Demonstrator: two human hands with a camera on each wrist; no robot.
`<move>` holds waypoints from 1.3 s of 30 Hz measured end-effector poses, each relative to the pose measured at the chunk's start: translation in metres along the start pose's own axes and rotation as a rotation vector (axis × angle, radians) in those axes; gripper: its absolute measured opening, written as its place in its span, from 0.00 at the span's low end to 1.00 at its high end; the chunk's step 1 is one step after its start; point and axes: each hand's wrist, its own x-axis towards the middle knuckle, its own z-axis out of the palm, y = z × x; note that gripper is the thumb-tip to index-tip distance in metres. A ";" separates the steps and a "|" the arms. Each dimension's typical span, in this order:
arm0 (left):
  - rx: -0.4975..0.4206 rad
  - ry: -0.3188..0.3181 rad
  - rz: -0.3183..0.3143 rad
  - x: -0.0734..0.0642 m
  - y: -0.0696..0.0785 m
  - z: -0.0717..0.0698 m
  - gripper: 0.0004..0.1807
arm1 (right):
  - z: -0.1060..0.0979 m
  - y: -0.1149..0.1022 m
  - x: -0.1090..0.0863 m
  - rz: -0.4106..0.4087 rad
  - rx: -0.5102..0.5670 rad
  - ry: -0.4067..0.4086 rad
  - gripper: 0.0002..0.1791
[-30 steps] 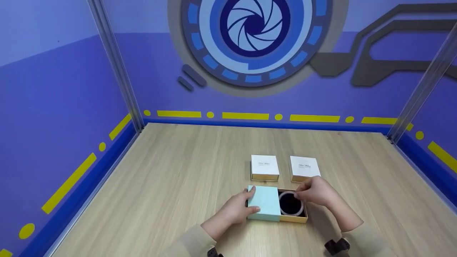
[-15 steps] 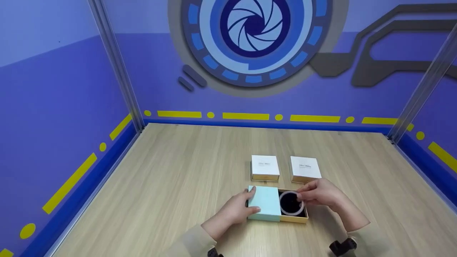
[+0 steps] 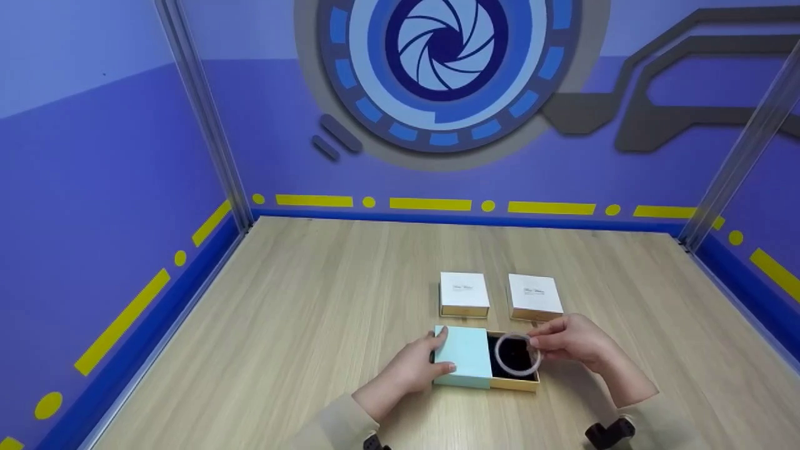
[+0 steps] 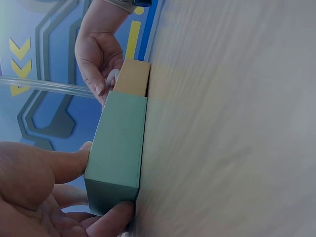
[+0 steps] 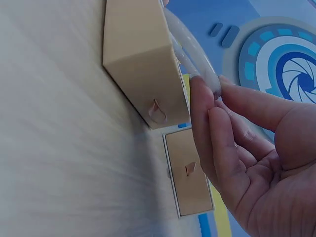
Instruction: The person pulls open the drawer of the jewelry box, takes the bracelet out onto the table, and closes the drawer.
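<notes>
A pale, translucent bangle tilts up out of the black-lined tan drawer, its lower edge still overlapping the lining in the head view. My right hand pinches its right side between thumb and fingers; the right wrist view shows the bangle above the drawer's end, which has a small ribbon pull. The drawer sticks out rightward from a mint-green box sleeve. My left hand grips the sleeve's left end, thumb on the top near edge, and other fingers curl around the end in the left wrist view.
Two white-topped boxes with tan sides stand behind the mint one, the right-hand box close beyond my right hand. The wooden tabletop runs back to blue-purple walls with metal corner posts.
My right hand has moved right and lifted the bangle from lying in the drawer to a raised, tilted position. The left hand and the box have stayed put.
</notes>
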 end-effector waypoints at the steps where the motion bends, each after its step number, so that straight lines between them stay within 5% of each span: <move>1: 0.002 0.000 0.000 0.000 0.000 0.000 0.41 | -0.001 0.001 0.000 -0.002 0.007 -0.004 0.21; 16: 0.013 0.005 -0.001 0.000 0.001 0.000 0.41 | -0.026 0.012 -0.013 0.015 0.143 -0.018 0.12; 39: 0.006 0.009 -0.005 -0.001 0.002 0.000 0.41 | -0.075 0.038 -0.039 0.062 0.269 -0.004 0.12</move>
